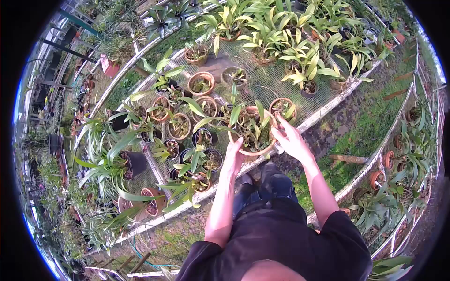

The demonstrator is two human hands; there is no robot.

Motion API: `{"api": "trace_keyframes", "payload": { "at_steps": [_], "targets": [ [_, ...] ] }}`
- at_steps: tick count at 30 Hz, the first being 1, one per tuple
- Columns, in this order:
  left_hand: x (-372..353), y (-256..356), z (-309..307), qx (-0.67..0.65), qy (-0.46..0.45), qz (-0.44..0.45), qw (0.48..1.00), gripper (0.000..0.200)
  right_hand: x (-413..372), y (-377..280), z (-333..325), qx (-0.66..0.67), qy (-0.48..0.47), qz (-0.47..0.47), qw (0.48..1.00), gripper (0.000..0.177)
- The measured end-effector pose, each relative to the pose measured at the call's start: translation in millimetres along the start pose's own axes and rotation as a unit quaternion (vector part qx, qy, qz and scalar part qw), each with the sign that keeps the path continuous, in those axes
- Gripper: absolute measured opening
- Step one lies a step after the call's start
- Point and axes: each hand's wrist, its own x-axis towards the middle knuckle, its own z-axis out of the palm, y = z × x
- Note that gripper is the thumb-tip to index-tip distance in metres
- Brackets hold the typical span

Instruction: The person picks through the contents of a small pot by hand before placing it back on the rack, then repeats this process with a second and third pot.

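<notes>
Between my two hands is a round terracotta flower pot point(257, 152) with a leafy plant point(253, 126) growing in it. My left hand point(233, 153) grips the pot's near left side, thumb by the rim. On the opposite side my right hand point(289, 138) holds the rim, its fingers curled over the edge. The pot is at the front edge of a wire-mesh bench point(272, 89); whether its base touches the mesh is hidden. Just behind it sits a smaller terracotta pot point(282, 108), close to my right fingertips.
Several clay pots point(201, 83) and black plastic pots point(213, 160) crowd the bench to the left. Large yellow-green leafy plants point(304, 61) fill its far right. A pale rail point(323, 110) edges the bench. Another plant bench point(375, 173) stands right, across a grassy path point(349, 150).
</notes>
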Motion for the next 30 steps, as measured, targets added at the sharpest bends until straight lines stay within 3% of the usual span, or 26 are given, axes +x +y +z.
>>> {"api": "trace_keyframes", "payload": {
  "at_steps": [1,2,3,6,9,12,18,20,24,26,30],
  "targets": [
    [-8.7,-4.2,-8.9,-0.009,-0.017,0.002,1.0,0.051,-17.3,-35.8,0.4,-0.024,0.018,0.03,0.999,0.054],
    [-19.3,-7.4,-9.7,-0.009,0.018,0.033,0.999,0.046,-32.5,-48.3,4.2,-0.02,0.033,-0.017,0.999,0.048],
    [-33.8,-1.4,-6.2,0.012,-0.003,0.048,0.999,0.057,-42.8,-55.4,6.4,-0.017,0.048,-0.068,0.996,0.043],
    [-55.4,-0.5,-14.2,0.041,-0.004,0.13,0.991,0.058,-68.9,-63.9,11.9,-0.119,0.037,-0.159,0.979,0.03],
    [-76.4,6.0,-6.9,0.091,-0.009,0.192,0.977,0.074,-90.5,-83.7,19.9,-0.158,0.009,-0.143,0.977,0.023],
    [-96.5,6.8,0.2,0.128,-0.008,0.223,0.966,0.081,-101.2,-85.7,26.9,-0.216,0.001,-0.14,0.966,0.028],
    [-119.2,4.7,18.1,0.16,-0.011,0.247,0.955,0.084,-103.3,-84.4,22.1,-0.19,-0.054,-0.083,0.977,0.026],
    [-124.6,8.0,27.1,0.162,-0.019,0.247,0.955,0.084,-104.2,-69.3,22.2,-0.2,-0.011,-0.12,0.972,0.023],
    [-117.0,-7.9,20.3,0.204,0.046,0.202,0.957,0.083,-103.4,-51.9,18.1,-0.156,0.017,-0.171,0.973,0.017],
    [-102.4,-24.4,9.8,0.217,0.079,0.203,0.952,0.082,-104.8,-58.0,7.7,-0.152,0.005,-0.14,0.978,0.014],
    [-103.6,-24.6,44.3,0.163,0.041,0.206,0.964,0.081,-105.1,-51.3,-19.6,-0.096,-0.002,-0.11,0.989,0.012]
  ]
}}
